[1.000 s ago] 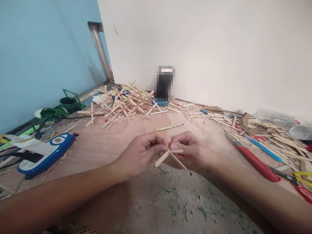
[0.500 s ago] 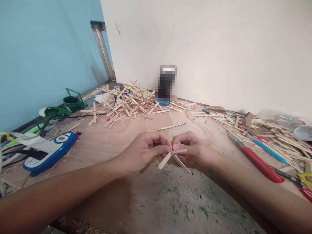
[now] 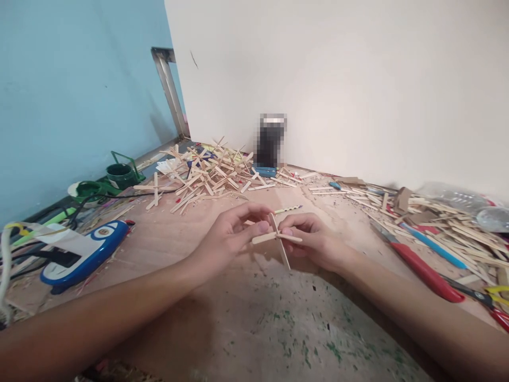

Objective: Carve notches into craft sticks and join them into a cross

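A small cross of pale wooden craft sticks (image 3: 284,253) is held up over the tabletop, its sticks crossing near the middle. My right hand (image 3: 316,239) pinches it by the crossing, thumb in front, other fingers partly hidden behind. On the other side, my left hand (image 3: 234,231) has its thumb and forefinger curled at the cross's upper and left arms; how firmly it grips is hard to see. Just behind the hands lies a patterned yellow pencil (image 3: 289,209), partly covered by them.
A heap of joined craft sticks (image 3: 214,172) sits at the back left, near a blurred upright object (image 3: 270,140). Loose sticks (image 3: 457,212), a red-handled knife (image 3: 425,270) and scissors (image 3: 473,292) lie right. A blue-and-white device (image 3: 87,252) and cables are left.
The stick cross has been turned, so one stick now points up and down. My left fingers have spread from the crossing towards its upper end; the right hand keeps its pinch.
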### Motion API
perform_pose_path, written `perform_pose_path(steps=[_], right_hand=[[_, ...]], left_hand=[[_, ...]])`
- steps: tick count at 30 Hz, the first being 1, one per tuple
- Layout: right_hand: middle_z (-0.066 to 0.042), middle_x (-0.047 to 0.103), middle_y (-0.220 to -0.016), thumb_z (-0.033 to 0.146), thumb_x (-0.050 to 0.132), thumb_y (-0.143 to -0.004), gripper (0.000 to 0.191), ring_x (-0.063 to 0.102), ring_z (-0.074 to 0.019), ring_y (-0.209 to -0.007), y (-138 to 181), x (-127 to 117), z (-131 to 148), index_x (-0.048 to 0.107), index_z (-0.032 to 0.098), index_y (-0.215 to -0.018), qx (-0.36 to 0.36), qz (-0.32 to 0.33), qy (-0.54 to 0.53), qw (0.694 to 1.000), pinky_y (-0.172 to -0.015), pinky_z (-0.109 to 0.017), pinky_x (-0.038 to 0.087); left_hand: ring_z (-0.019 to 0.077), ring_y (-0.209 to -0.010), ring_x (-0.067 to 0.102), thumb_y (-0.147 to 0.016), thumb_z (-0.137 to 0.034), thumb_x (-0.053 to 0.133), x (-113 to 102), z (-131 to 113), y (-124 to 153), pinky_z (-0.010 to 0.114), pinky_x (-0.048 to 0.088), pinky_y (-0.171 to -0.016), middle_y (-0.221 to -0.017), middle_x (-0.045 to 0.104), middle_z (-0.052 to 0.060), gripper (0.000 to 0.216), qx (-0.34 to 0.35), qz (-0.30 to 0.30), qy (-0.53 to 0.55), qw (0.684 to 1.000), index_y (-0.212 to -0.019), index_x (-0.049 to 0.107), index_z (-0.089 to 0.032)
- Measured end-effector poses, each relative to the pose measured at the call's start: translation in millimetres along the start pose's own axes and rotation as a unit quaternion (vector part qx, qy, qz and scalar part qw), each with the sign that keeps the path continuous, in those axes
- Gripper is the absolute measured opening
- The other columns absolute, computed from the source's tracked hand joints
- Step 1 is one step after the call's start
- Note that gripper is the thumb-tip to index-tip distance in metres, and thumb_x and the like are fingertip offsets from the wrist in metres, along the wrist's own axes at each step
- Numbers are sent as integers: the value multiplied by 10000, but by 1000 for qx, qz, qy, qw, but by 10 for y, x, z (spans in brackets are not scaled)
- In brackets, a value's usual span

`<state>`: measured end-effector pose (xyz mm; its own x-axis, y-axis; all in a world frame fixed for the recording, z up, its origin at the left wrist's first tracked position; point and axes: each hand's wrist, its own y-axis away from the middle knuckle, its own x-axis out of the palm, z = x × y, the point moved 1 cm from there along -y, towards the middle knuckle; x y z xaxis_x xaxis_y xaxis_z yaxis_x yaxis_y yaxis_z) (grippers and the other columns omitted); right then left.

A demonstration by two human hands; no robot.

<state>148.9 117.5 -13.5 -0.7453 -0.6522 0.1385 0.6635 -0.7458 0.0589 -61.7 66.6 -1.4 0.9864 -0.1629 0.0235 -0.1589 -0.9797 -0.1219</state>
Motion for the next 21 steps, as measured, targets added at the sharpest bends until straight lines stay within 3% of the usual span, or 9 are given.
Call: perform_pose_path(steps=[3, 6, 14, 16, 19, 21], right_hand=[[47, 495, -589, 635, 903, -820, 488, 344, -86, -514, -3, -20, 0, 733, 180, -776, -19, -32, 27, 999, -496, -267, 206], [53, 479, -598, 637, 883, -846, 465, 325, -87, -534, 3, -24, 21, 780, 184, -828, -34, -57, 55, 996, -512, -273, 202], [-17, 709, -776, 558, 904, -845, 375, 548, -147, -663, 16, 15, 45, 796, 204, -905, -47, -80, 104, 990, -625, -302, 435], [-22, 744, -871, 544, 894, -861, 405, 610, -167, -730, 23, -2, 28, 784, 234, -1098, -58, -96, 102, 988, -661, -308, 479], [-31, 765, -1087, 507, 895, -878, 678, 697, -198, -928, 46, -28, 16, 629, 345, -1480, -80, -107, 105, 985, -759, -318, 546], [-49, 758, -1228, 479, 934, -844, 798, 723, -221, -1074, 64, -24, 12, 589, 376, -1556, -83, -94, 117, 985, -881, -350, 586]], left_hand=[[184, -1017, 643, -990, -504, 769, -30, -13, 40, 291, 531, -907, -1064, 676, 11, 297, 38, -44, -10, 998, -1056, 673, -230], [195, -1010, 633, -1009, -563, 734, -45, -30, 51, 304, 519, -915, -1016, 678, 15, 339, 59, -45, -27, 997, -1010, 692, -227], [221, -935, 720, -934, -429, 798, 4, 2, 3, 325, 556, -850, -954, 803, 32, 211, 19, -15, -103, 994, -965, 816, -222], [232, -928, 731, -926, -440, 793, 1, -7, -2, 332, 553, -833, -953, 822, 38, 220, 13, -25, -120, 992, -951, 830, -225], [244, -924, 737, -930, -453, 780, -7, -22, -6, 341, 543, -830, -957, 839, 42, 228, 11, -37, -141, 989, -930, 839, -233], [248, -931, 740, -933, -448, 773, -8, -20, -8, 345, 544, -845, -963, 845, 42, 223, 12, -38, -148, 988, -912, 838, -236]])
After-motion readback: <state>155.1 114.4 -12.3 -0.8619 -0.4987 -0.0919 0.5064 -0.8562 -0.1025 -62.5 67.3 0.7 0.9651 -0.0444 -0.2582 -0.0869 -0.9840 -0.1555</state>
